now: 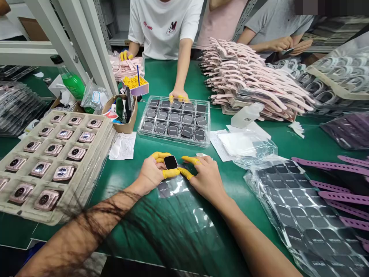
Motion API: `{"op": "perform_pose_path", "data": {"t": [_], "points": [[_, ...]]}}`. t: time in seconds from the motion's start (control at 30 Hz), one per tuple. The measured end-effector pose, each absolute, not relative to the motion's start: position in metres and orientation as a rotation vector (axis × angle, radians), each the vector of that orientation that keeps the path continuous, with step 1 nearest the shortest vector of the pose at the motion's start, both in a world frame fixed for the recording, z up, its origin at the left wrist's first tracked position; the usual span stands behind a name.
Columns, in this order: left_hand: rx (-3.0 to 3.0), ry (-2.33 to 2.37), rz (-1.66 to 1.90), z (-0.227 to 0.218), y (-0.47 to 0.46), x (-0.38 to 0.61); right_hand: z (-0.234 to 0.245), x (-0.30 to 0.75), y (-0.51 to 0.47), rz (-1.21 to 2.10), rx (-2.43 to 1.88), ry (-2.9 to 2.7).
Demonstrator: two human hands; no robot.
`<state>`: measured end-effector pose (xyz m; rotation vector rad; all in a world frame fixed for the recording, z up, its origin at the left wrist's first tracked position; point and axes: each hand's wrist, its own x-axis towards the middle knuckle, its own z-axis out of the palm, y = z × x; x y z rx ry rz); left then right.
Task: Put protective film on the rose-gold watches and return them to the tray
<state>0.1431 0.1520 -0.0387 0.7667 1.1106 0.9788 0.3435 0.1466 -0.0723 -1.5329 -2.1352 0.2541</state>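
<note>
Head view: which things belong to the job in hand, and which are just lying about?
Likely part of the job:
watch, held in the left hand
clear plastic sheet with a dark square
tray of pink watches

Apparently just lying about:
green bottle
purple straps
cardboard box

Much of the view is taken up by a green table (158, 77). At the left, a pale metal frame (93, 34) with a crossbar (23, 52) is seen above it. Grey shelves (119, 23) are placed behind; light is reflected from the table.
</note>
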Motion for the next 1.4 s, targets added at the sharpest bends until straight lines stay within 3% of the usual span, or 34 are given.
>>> {"op": "perform_pose_path", "data": {"t": [0.23, 0.6, 0.83, 0.97, 1.1, 1.4], "points": [[0.795, 1.115, 0.981, -0.036, 0.151, 0.145, -0.079, 0.341, 0.157, 0.402, -1.606, -2.014], [0.827, 1.167, 0.983, -0.035, 0.15, 0.147, -0.079, 0.345, 0.145, -0.089, -1.358, -2.28], [0.856, 1.192, 0.963, -0.037, 0.152, 0.147, -0.061, 0.37, 0.149, 0.67, -1.158, -2.364], [1.002, 1.193, 0.874, -0.044, 0.15, 0.146, -0.042, 0.374, 0.144, 1.113, -1.144, -1.834], [1.324, 1.215, 0.73, -0.047, 0.148, 0.144, -0.049, 0.343, 0.134, 1.303, -1.367, -1.263], [1.565, 1.273, 0.645, -0.049, 0.146, 0.146, -0.067, 0.321, 0.131, 1.406, -1.379, -0.998]]}}
